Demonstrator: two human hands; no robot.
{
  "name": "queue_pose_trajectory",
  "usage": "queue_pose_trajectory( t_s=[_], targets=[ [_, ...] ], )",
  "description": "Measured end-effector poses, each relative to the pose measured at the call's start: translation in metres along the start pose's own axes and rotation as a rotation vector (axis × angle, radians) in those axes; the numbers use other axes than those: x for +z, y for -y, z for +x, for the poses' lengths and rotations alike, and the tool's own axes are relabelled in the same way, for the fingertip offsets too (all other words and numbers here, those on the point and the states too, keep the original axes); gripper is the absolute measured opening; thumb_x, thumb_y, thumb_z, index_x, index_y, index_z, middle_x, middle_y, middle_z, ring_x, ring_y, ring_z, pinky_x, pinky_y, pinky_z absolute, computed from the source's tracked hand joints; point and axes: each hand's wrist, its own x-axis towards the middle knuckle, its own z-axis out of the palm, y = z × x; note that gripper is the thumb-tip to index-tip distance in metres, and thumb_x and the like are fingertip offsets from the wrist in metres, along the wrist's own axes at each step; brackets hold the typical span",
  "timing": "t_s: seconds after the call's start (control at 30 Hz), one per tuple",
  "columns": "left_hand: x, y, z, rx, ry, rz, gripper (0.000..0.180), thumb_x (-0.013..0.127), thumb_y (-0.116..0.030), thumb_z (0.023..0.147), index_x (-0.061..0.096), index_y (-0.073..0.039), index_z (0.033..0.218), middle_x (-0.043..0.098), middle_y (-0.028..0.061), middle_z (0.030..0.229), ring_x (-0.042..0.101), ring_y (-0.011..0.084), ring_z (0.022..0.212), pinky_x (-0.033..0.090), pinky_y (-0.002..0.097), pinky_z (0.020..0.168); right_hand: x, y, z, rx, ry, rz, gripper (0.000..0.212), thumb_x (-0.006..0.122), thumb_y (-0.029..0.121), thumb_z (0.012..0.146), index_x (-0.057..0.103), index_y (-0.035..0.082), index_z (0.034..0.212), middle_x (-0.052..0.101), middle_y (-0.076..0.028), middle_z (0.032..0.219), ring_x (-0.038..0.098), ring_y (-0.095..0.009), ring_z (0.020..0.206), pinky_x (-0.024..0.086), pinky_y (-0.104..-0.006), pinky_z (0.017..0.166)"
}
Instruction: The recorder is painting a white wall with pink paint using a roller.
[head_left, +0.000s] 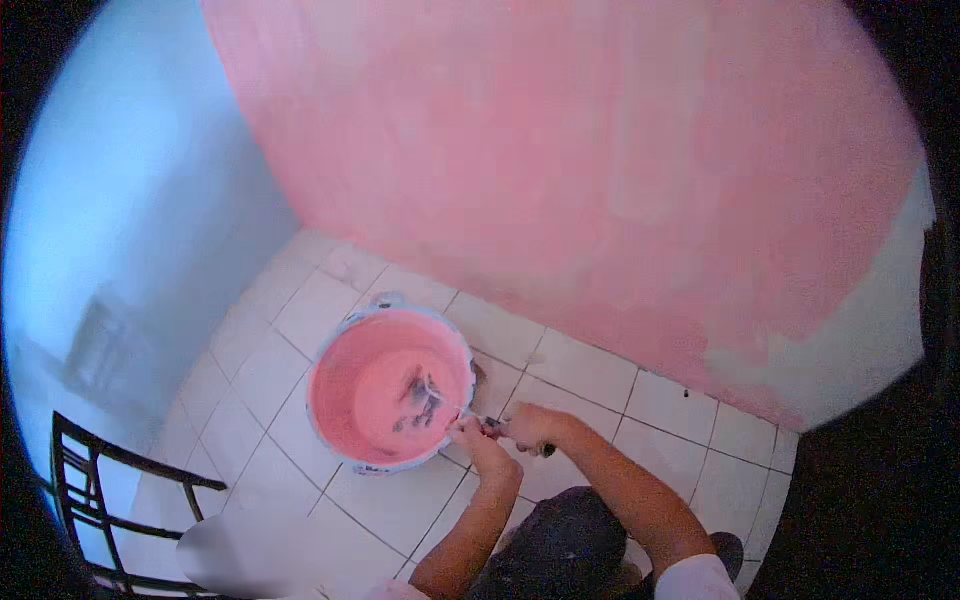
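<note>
Round bucket of pink paint (390,390) is sitting on the white tiled floor (580,365), near the pink-painted wall (560,150). Left hand (472,436) and right hand (528,424) are both gripping a thin paint-smeared tool (440,398) dipping into the paint. Black metal chair frame (95,490) is standing well apart.

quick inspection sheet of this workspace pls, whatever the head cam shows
surface: white tiled floor, dark grout lines
job's things: bucket of pink paint on the floor; a thin tool reaches into the paint, its kind unclear
clutter: dark metal chair frame at lower left
grippers: left hand and right hand close together at the bucket's rim, both closed on the tool's handle
cables: nothing seen
surroundings: pink painted wall with an unpainted white patch at right; pale blue wall at left
</note>
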Motion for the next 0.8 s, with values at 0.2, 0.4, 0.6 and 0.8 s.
queue_pose_trajectory(
  t_s=[0.2,0.4,0.6,0.8],
  targets=[
    [0.001,-0.003,0.009,0.136,-0.086,0.125,0.016,0.046,-0.021,0.083,0.038,-0.015,0.071,0.033,-0.0034,0.066,0.033,0.0096,0.061,0.029,0.026,0.059,-0.011,-0.044,-0.043,-0.065,-0.068,0.297,0.035,0.055,0.037,0.086,0.055,0.003,0.094,0.048,-0.002,0.058,0.045,-0.011,0.042,0.038,-0.0275,0.038],
    [0.005,-0.004,0.023,0.201,0.005,0.037,0.012,0.048,-0.02,0.085,0.042,-0.014,0.077,0.035,-0.0037,0.069,0.035,0.0087,0.062,0.03,0.024,0.057,-0.024,-0.102,-0.165,-0.172,-0.282,0.29,0.039,0.06,0.037,0.083,0.055,0.001,0.098,0.05,-0.003,0.058,0.047,-0.012,0.045,0.042,-0.0284,0.043],
    [0.072,0.005,-0.002,-0.104,0.436,-0.061,0.01,0.047,-0.017,0.085,0.042,-0.013,0.078,0.037,-0.0026,0.068,0.035,0.0081,0.06,0.031,0.0227,0.054,0.042,-0.197,-0.268,-0.282,-0.741,0.376,0.051,0.069,0.028,0.077,0.05,0.006,0.118,0.047,0.0,0.058,0.044,-0.009,0.047,0.039,-0.0256,0.043],
    [0.168,0.041,-0.127,-0.048,0.889,0.268,0.005,0.046,-0.01,0.083,0.042,-0.011,0.08,0.037,-0.0014,0.065,0.035,0.0089,0.058,0.031,0.0229,0.055,0.128,-0.281,-0.326,-0.072,-1.241,0.622,0.037,0.058,0.032,0.083,0.049,0.004,0.105,0.053,-0.005,0.06,0.051,-0.012,0.047,0.043,-0.028,0.048]
  ],
)
